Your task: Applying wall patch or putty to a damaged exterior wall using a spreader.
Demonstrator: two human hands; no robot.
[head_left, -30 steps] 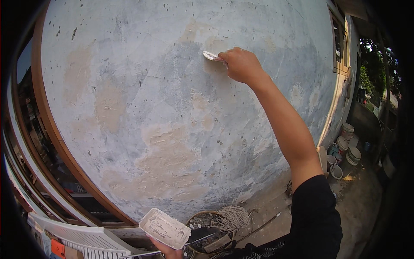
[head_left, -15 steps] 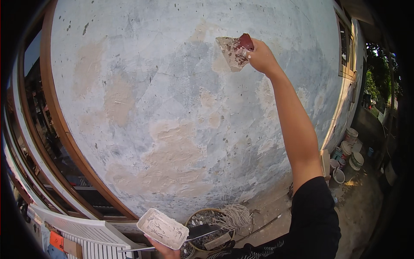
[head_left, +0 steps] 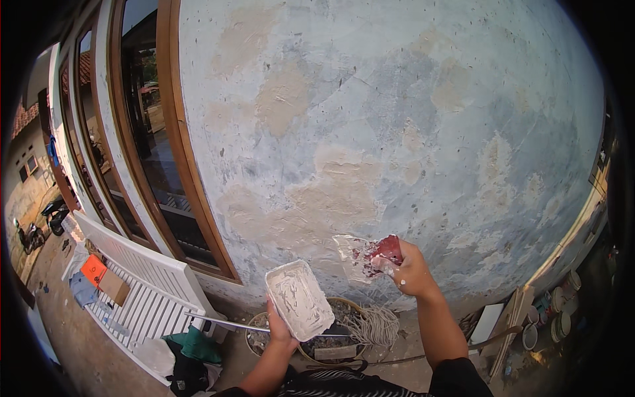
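Note:
My right hand (head_left: 415, 270) is closed around a putty spreader (head_left: 385, 250) with a dark red grip and a broad, pale blade smeared with filler. It is level with the lower wall, to the right of the tray and apart from it. My left hand (head_left: 281, 329) grips a white rectangular tray (head_left: 319, 329) by its left side and underside. Whitish putty (head_left: 297, 298) coats the inside of the tray, which is tilted. Behind both stands a weathered pale blue wall (head_left: 423, 182) with rough beige filler patches (head_left: 337, 198).
Brown-framed windows (head_left: 178, 132) border the wall at left. A white slatted bench (head_left: 142, 291) holds an orange box (head_left: 94, 270) and cloths. Below the wall are round planters (head_left: 360, 357), a string mop (head_left: 374, 327) and its metal handle. Paint buckets (head_left: 561, 324) and boards (head_left: 509, 331) stand at right.
My right hand has come down from high on the wall with the spreader, near the tray. The tray, in my left hand, is higher in view. The view has shifted left, showing more bench.

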